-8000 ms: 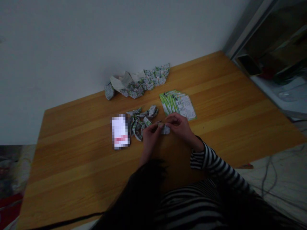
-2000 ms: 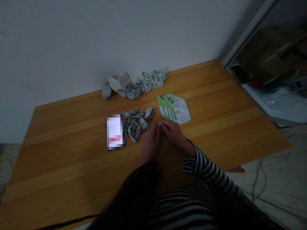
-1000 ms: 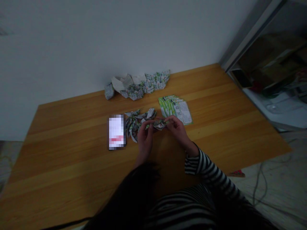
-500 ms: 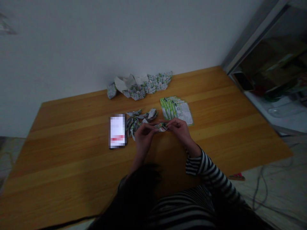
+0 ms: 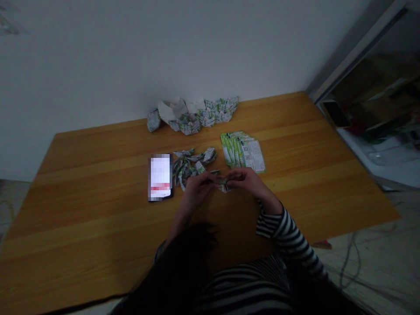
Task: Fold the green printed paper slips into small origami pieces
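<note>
Between my two hands is a small folded piece of printed paper [image 5: 224,187], pinched at both sides above the table. My left hand [image 5: 198,188] has its fingertips closed on the left end, and my right hand [image 5: 246,180] grips the right end. The fingers hide much of the paper's shape. Just beyond my left hand lies a loose heap of folded paper pieces [image 5: 183,168], printed in green and white. A fanned stack of green and white leaflets [image 5: 244,151] rests beyond my right hand.
A phone [image 5: 160,177] with a lit, blurred screen lies left of the heap. Along the wall stands a row of joined folded paper [image 5: 190,124]. The wooden table [image 5: 98,183] meets the wall at the back. A second phone [image 5: 336,113] is on a shelf at right.
Both hands have come slightly nearer to me with the folded paper, and the fingers have shifted on it. The view has moved a little.
</note>
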`<state>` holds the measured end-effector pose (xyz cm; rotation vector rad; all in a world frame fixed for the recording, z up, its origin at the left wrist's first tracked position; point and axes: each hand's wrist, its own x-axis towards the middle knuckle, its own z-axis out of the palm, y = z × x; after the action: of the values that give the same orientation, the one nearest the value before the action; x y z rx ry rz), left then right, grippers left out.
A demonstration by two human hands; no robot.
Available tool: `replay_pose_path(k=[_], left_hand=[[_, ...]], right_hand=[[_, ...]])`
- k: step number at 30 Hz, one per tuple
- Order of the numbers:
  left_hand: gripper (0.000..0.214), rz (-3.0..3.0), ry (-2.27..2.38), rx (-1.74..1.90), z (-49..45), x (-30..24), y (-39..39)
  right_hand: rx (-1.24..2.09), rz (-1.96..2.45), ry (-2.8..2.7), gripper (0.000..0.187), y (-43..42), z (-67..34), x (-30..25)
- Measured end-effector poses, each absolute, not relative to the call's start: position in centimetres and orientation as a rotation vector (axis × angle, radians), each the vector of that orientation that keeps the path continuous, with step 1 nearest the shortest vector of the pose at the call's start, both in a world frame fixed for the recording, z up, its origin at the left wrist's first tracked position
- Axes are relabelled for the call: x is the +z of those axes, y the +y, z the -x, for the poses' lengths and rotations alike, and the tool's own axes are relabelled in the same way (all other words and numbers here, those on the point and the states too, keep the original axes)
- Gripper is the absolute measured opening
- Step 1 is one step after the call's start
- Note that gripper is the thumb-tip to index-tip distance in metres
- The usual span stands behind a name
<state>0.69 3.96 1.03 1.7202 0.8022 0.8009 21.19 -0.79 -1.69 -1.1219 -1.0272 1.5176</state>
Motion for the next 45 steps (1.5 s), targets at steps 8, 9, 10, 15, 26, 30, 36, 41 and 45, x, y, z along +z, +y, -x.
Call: replay_pose_path(k=[8, 9, 10, 15, 26, 30, 36, 41, 45], left_hand=[[0.007, -1.635, 0.701, 0.751, -0.3, 1.6, 4.2], [0.007, -1.603, 0.689, 0.746, -0.2, 1.7, 4.2], [0.007, -1.577, 0.680, 0.744, -0.2, 1.7, 4.2], [0.006, -1.544, 0.776, 0.780, -0.7, 1.3, 4.0], [0.014, -1.178, 0.927, 0.983, -3.1, -0.3, 3.6], [0.020, -1.140, 0.935, 1.016, -3.1, -0.7, 3.6], [0.046, -1.169, 0.808, 0.852, -3.2, -0.9, 3.6], [0.038, -1.017, 0.855, 0.819, -4.4, -0.7, 2.6], [0.033, -0.901, 0.932, 0.903, -4.6, -1.1, 2.3]], right_hand=[[1.760, 1.098, -1.070, 0.031, -1.2, -20.8, -1.7], [1.787, 1.084, -1.049, 0.030, -1.2, -20.6, -1.7], [1.810, 1.073, -1.027, 0.030, -1.3, -20.3, -1.7], [1.798, 1.068, -0.914, 0.033, -1.3, -19.0, -2.1], [0.869, 1.536, -1.495, 0.013, -2.1, -17.8, -1.1], [1.039, 1.443, -1.310, 0.017, -1.9, -17.6, -1.0], [1.395, 1.207, -0.802, 0.035, -1.3, -17.2, -1.4], [1.136, 1.345, -0.985, 0.018, -1.7, -17.0, -1.7], [1.102, 1.306, -1.098, 0.012, -1.7, -16.9, -1.8]])
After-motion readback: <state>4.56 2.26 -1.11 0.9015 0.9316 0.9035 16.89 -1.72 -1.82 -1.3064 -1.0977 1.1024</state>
